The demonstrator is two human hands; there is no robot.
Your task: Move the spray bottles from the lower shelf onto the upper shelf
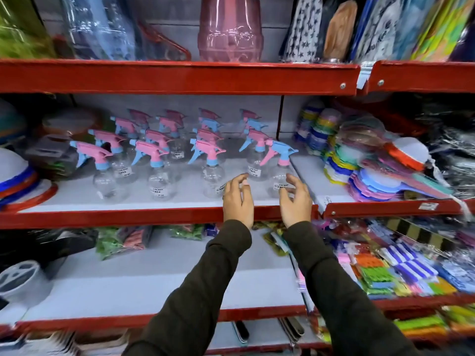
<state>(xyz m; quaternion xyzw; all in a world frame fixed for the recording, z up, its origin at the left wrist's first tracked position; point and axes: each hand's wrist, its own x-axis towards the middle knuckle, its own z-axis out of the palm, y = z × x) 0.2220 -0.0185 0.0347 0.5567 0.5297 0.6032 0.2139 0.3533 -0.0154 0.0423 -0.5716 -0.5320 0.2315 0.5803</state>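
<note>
Several clear spray bottles with pink and blue trigger heads stand in rows on the middle shelf (pixel 154 217), which has a red front lip. My left hand (pixel 237 199) is at the shelf's front edge, fingers spread, just right of a front-row bottle (pixel 212 173). My right hand (pixel 295 200) is open beside it, fingertips at the base of the rightmost bottle with a blue head (pixel 281 170). Neither hand holds anything. The shelf below (pixel 154 283) shows a bare grey surface with no spray bottles on it.
The top shelf (pixel 180 75) carries a large pink jug (pixel 230 29), clear bottles and patterned goods. Stacked coloured plastic items (pixel 359 160) crowd the right of the middle shelf, bowls and a dark box the left. Packaged goods (pixel 385 268) fill the lower right.
</note>
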